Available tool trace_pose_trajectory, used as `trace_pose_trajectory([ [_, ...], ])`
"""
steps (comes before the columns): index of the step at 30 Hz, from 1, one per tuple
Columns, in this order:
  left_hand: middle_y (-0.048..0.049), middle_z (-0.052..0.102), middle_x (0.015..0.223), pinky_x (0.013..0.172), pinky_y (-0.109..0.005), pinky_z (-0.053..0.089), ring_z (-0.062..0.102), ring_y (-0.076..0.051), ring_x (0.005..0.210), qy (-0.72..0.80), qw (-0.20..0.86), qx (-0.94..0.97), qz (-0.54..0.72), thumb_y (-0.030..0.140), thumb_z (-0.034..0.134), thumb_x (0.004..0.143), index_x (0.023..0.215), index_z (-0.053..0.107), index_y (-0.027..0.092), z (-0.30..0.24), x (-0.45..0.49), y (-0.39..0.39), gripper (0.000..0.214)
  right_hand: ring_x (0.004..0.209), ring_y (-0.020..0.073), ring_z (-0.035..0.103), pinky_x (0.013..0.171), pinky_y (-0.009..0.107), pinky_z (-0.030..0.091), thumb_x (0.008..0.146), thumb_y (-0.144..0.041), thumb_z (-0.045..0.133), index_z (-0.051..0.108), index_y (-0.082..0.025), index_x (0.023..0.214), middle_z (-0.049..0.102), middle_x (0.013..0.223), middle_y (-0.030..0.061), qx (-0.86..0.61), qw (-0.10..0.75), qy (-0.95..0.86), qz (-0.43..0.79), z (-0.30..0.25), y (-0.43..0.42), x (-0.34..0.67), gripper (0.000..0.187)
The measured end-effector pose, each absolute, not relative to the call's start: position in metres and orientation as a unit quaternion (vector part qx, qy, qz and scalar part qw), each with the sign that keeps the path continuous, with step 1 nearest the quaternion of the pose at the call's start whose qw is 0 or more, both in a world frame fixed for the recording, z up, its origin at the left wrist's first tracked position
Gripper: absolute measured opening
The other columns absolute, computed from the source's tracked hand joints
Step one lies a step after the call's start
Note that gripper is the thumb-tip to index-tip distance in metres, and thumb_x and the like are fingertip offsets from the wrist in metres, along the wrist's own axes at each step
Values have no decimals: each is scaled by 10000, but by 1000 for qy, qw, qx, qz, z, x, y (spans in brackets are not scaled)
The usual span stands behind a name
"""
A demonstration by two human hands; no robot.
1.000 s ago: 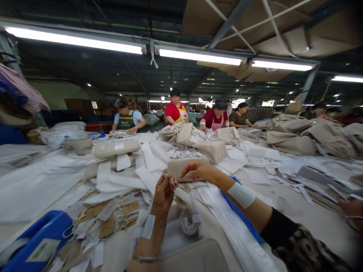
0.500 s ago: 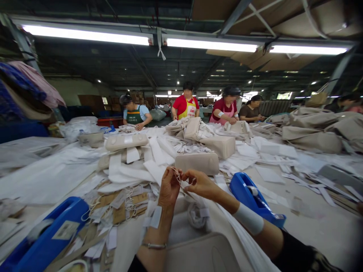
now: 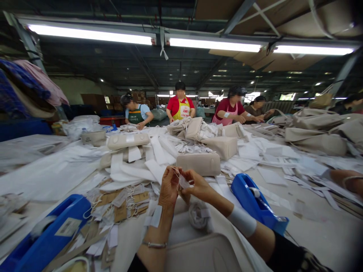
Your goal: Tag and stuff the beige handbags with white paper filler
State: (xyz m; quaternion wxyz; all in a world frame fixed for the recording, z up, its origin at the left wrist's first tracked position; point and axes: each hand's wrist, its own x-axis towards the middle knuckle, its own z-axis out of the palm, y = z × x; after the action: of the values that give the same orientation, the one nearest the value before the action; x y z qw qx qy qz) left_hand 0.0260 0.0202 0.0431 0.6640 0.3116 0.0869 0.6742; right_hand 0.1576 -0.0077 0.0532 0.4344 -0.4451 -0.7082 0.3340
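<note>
My left hand and my right hand meet above the table, fingers pinched. Between them runs a thin string with a small white tag; both hands grip it. Strips of white tape stick to my left wrist. Just beyond my hands lies a beige pouch. Below my arms sits a beige bag under white wrapping. A pile of brown and white hang tags with strings lies to the left of my left hand.
A blue tape dispenser stands right of my right arm, another blue tape dispenser at the lower left. White paper and beige bags cover the table. Several people work at the far side. Another person's hand reaches in at the right.
My right hand has drawn back from the beige pouch to meet the left hand. The view has shifted, so the right blue dispenser now shows.
</note>
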Motion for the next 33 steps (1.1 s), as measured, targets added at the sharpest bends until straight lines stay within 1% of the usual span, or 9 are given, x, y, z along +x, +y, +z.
trace_pose_trajectory([
  [3, 34, 554, 732, 784, -258, 488, 597, -125, 808, 84, 664, 309, 676, 351, 789, 730, 688, 577, 171, 44, 25, 19, 281, 772, 156, 549, 691, 280, 415, 587, -143, 703, 530, -192, 916, 597, 844, -21, -441, 443, -696, 354, 51, 0, 161, 375],
  [7, 32, 528, 726, 741, -236, 478, 571, -113, 780, 71, 671, 305, 672, 349, 779, 745, 679, 561, 168, 46, 23, 19, 291, 637, 122, 501, 608, 255, 393, 629, -187, 664, 539, -181, 794, 556, 715, -38, -433, 450, -684, 376, 54, 3, 164, 207],
  [9, 41, 502, 702, 698, -214, 467, 546, -98, 737, 62, 677, 300, 669, 356, 782, 746, 695, 563, 172, 47, 23, 19, 290, 640, 120, 494, 609, 251, 385, 641, -202, 653, 544, -178, 740, 547, 698, -35, -434, 454, -684, 371, 58, 2, 166, 149],
  [13, 47, 485, 679, 621, -178, 444, 493, -73, 658, 50, 687, 292, 663, 353, 798, 733, 750, 591, 174, 47, 22, 21, 274, 648, 130, 497, 616, 256, 388, 688, -220, 611, 564, -177, 731, 551, 688, -28, -442, 460, -692, 339, 69, -1, 172, 76],
  [17, 45, 491, 669, 570, -157, 427, 483, -62, 625, 42, 697, 283, 657, 318, 820, 712, 748, 602, 161, 48, 20, 21, 271, 667, 146, 497, 643, 271, 383, 738, -183, 564, 549, -190, 729, 543, 696, -19, -458, 474, -706, 259, 74, -5, 174, 18],
  [21, 34, 556, 689, 536, -150, 429, 504, -54, 594, 44, 697, 261, 667, 273, 836, 691, 757, 627, 158, 48, 19, 22, 247, 745, 164, 479, 694, 284, 347, 758, -90, 512, 515, -206, 733, 510, 765, -3, -460, 474, -734, 159, 70, -13, 167, 118],
  [25, 6, 659, 772, 604, -157, 497, 606, -76, 684, 62, 685, 219, 692, 238, 808, 730, 775, 664, 154, 47, 17, 26, 172, 761, 176, 442, 706, 291, 325, 785, -65, 495, 479, -211, 739, 486, 796, 11, -455, 447, -764, 102, 59, -17, 157, 154],
  [30, -21, 733, 821, 741, -191, 566, 686, -104, 792, 82, 685, 163, 705, 168, 703, 835, 786, 699, 146, 48, 12, 29, 54, 778, 179, 445, 715, 292, 335, 754, 14, 440, 466, -208, 726, 486, 808, 20, -454, 416, -782, 98, 48, -14, 157, 225],
  [33, -36, 752, 849, 767, -205, 584, 706, -115, 823, 82, 685, 141, 710, 132, 615, 893, 768, 705, 144, 50, 9, 29, 154, 793, 176, 463, 738, 296, 358, 707, 44, 438, 478, -201, 714, 489, 795, 14, -447, 399, -789, 134, 45, -11, 164, 249],
])
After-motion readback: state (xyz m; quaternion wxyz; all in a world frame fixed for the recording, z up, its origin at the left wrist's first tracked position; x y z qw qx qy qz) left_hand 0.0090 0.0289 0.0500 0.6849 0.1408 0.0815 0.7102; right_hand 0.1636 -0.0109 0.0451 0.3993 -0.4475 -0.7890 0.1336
